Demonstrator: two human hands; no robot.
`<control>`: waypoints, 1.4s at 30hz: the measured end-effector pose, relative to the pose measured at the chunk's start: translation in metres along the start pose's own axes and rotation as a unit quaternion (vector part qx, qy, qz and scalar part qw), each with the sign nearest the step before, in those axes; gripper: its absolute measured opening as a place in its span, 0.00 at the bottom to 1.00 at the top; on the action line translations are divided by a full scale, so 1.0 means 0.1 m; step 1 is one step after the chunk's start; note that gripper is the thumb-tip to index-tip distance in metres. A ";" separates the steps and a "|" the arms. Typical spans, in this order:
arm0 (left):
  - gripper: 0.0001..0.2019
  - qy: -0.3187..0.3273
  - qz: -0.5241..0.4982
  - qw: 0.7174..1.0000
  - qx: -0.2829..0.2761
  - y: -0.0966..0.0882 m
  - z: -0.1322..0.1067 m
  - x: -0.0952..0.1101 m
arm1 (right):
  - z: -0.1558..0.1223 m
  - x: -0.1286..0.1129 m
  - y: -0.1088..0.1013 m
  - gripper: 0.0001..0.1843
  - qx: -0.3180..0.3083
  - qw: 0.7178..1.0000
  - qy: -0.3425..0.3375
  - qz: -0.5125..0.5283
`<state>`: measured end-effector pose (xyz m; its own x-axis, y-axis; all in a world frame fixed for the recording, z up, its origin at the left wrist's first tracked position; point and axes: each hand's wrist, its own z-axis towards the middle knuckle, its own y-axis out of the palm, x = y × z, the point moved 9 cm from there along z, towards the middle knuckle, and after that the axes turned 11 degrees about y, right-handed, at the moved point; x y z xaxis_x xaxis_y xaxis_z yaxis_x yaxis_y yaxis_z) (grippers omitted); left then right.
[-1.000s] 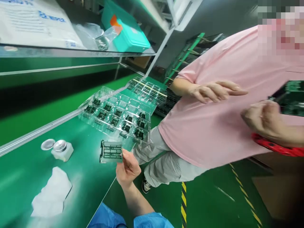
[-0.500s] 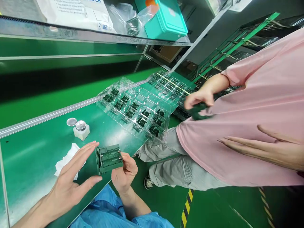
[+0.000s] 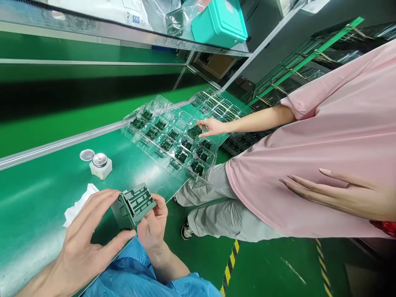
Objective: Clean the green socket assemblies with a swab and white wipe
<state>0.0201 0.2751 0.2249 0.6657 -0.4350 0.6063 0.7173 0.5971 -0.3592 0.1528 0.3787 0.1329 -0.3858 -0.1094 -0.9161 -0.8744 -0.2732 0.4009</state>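
Observation:
A dark green plastic part (image 3: 132, 205) with ribbed slots is held over the front edge of the green bench (image 3: 37, 194). My right hand (image 3: 153, 226) pinches its right end. My left hand (image 3: 83, 243) has its fingers and thumb wrapped round the left end. Beyond it lies a clear blister tray (image 3: 168, 138) with several similar dark parts in its pockets. A co-worker's hand (image 3: 210, 126) touches a part in the tray's far row.
A small white jar (image 3: 100, 166) with its metal lid (image 3: 87, 155) beside it and a white wipe (image 3: 77, 206) lie on the bench. A second tray (image 3: 216, 107) sits further back. The co-worker in a pink shirt (image 3: 324, 136) stands close on the right, the other hand (image 3: 340, 194) held flat.
My left hand has closed on the green part, which is now tilted. The co-worker's hand has reached out from their body to the blister tray.

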 end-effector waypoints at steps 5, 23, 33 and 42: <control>0.33 0.029 0.004 1.000 -0.010 0.01 0.00 0.03 | -0.02 0.00 -0.02 0.15 0.008 1.000 -0.010 -0.003; 0.14 -0.577 -0.427 0.663 0.212 0.25 -1.09 -0.86 | -0.10 -0.66 0.31 0.18 -0.105 0.929 -0.258 -0.244; 0.27 -0.630 -0.495 0.554 0.228 0.36 -1.24 -0.74 | -0.25 -0.37 0.78 0.39 -0.332 0.893 -0.152 -0.265; 0.33 -0.647 -0.412 0.625 0.148 0.32 -1.43 -0.87 | -0.31 -0.43 0.82 0.37 -0.308 0.886 -0.180 -0.296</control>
<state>0.0148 0.2355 0.0595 -0.7644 0.1177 0.6339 0.5106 0.7108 0.4838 0.1065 0.3313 0.2046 -0.0795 0.5090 -0.8571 -0.6712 -0.6630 -0.3315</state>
